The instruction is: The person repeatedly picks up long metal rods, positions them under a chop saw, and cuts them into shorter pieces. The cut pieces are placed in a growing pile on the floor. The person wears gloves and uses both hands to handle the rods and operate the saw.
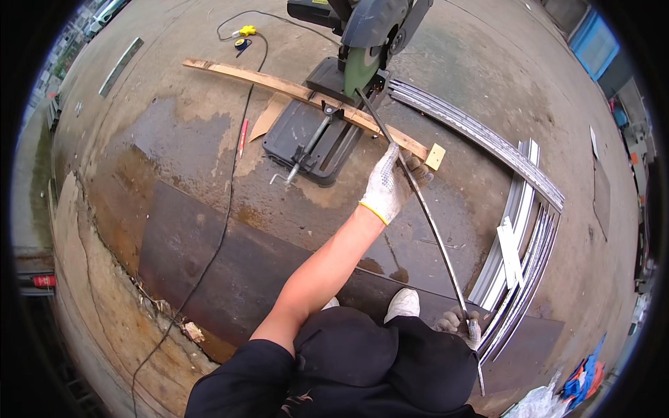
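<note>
A long thin metal bar (435, 233) runs slantwise from beside me up to the chop saw (369, 31). My left hand (387, 182), in a white knit glove with a yellow cuff, is closed around its upper part. Lower down, close to my right leg, my gloved right hand (461, 327) grips the same bar, whose near end sticks out past the hand. The far end reaches the green cutting disc or guard (359, 68); the exact contact is too small to make out. A wooden strip (293, 89) lies across the black saw base (286, 143), under the bar.
Bundled metal profiles (467, 129) and more lengths (512, 209) lie to the right. A black cable (228, 202) crosses the floor at left, near a red pencil-like stick (242, 137) and a yellow connector (247, 31). Dark sheet metal (202, 244) lies near my feet.
</note>
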Demonstrator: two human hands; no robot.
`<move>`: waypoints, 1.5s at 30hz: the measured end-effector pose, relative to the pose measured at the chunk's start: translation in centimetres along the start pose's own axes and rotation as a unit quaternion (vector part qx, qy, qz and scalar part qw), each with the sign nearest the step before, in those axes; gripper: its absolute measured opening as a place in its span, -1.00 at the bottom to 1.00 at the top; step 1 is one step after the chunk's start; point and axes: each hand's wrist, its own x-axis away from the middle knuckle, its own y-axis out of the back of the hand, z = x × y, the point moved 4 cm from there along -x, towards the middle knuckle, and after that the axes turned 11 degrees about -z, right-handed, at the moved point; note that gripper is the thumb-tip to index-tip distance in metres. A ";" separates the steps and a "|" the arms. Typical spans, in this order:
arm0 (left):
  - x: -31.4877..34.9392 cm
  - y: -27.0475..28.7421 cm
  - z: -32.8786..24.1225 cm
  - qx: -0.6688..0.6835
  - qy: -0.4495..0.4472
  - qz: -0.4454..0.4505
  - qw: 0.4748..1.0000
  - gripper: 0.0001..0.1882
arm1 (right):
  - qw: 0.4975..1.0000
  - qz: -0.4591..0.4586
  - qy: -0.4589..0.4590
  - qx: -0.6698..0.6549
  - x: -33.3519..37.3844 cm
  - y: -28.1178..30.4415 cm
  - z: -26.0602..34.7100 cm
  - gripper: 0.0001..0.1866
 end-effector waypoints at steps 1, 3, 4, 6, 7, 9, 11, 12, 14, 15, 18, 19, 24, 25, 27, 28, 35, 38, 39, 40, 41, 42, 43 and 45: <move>0.1 -0.7 0.0 0.000 0.002 0.007 1.000 -0.58 | 0.999 -0.045 0.024 0.007 0.2 -1.5 -0.6 -0.64; 1.9 -1.6 0.0 -0.038 -0.011 -0.043 0.998 -0.54 | 0.987 -0.154 0.051 -0.005 0.8 -2.2 -1.9 -0.70; 2.9 -2.9 -0.2 -0.108 -0.051 -0.041 0.992 -0.48 | 0.986 -0.155 0.050 -0.020 0.5 -2.2 -2.3 -0.69; 3.1 -2.4 0.9 -0.192 -0.066 -0.006 0.979 -0.42 | 0.987 -0.152 0.052 0.008 0.3 -3.6 -0.6 -0.61; 4.0 -3.5 1.5 -0.251 -0.076 0.011 0.965 -0.40 | 0.987 -0.150 0.046 -0.017 -0.1 -3.1 -0.1 -0.60; 5.9 -3.9 4.5 -0.331 -0.056 0.047 0.941 -0.37 | 0.966 -0.233 0.058 -0.094 0.3 -2.3 0.9 -0.61; 7.9 -5.8 9.5 -0.422 -0.028 0.099 0.901 -0.34 | 0.973 -0.159 0.093 -0.137 0.0 1.2 4.0 -0.62; 9.5 -5.1 11.9 -0.449 0.030 0.131 0.883 -0.34 | 0.963 -0.178 0.122 -0.164 0.9 2.8 5.2 -0.62; 11.3 -4.3 15.1 -0.489 0.128 0.184 0.843 -0.35 | 0.950 -0.162 0.178 -0.202 1.1 4.7 7.7 -0.63; 12.6 -3.6 16.2 -0.506 0.160 0.189 0.826 -0.39 | 0.935 -0.193 0.215 -0.205 1.8 5.4 9.0 -0.65; 13.4 0.5 18.0 -0.562 0.225 0.192 0.772 -0.40 | 0.914 -0.192 0.288 -0.209 2.6 9.4 12.8 -0.69; 13.7 1.3 18.5 -0.576 0.241 0.197 0.756 -0.41 | 0.912 -0.157 0.306 -0.224 3.5 11.9 14.5 -0.69; 13.4 1.3 18.7 -0.587 0.258 0.185 0.745 -0.47 | 0.822 -0.297 0.419 -0.246 4.8 20.6 20.4 -0.54; 13.0 1.2 18.7 -0.587 0.255 0.177 0.747 -0.46 | 0.799 -0.326 0.430 -0.264 4.4 21.7 21.6 -0.50; 12.5 1.3 18.7 -0.583 0.257 0.161 0.754 -0.45 | 0.781 -0.338 0.458 -0.256 3.6 24.3 24.1 -0.50; 12.3 1.6 18.8 -0.582 0.252 0.155 0.757 -0.46 | 0.762 -0.388 0.481 -0.192 3.4 25.0 25.8 -0.46; 10.6 3.2 17.6 -0.600 0.240 0.109 0.756 -0.48 | 0.862 -0.335 0.378 0.037 -12.2 11.1 30.6 -0.70; 10.0 3.2 17.9 -0.603 0.243 0.102 0.753 -0.48 | 0.835 -0.312 0.348 0.291 -22.7 4.2 30.4 -0.70; 9.8 3.1 17.8 -0.605 0.238 0.095 0.754 -0.48 | 0.809 -0.288 0.357 0.366 -26.4 0.8 29.1 -0.72; 9.5 3.1 17.8 -0.605 0.238 0.092 0.754 -0.48 | 0.773 -0.270 0.354 0.451 -29.9 -1.3 28.2 -0.74; 9.3 3.0 17.9 -0.608 0.243 0.090 0.750 -0.49 | 0.749 -0.253 0.326 0.519 -33.4 -2.0 28.1 -0.73; 9.1 3.0 17.5 -0.614 0.240 0.080 0.748 -0.50 | 0.652 -0.250 0.303 0.649 -36.6 -3.9 27.1 -0.67; 8.8 2.9 17.6 -0.617 0.246 0.084 0.743 -0.50 | 0.368 -0.198 0.425 0.803 -39.5 -4.0 28.3 -0.64; 8.3 3.8 16.1 -0.618 0.223 0.048 0.752 -0.51 | 0.124 -0.102 0.428 0.890 -44.9 -6.9 25.3 -0.64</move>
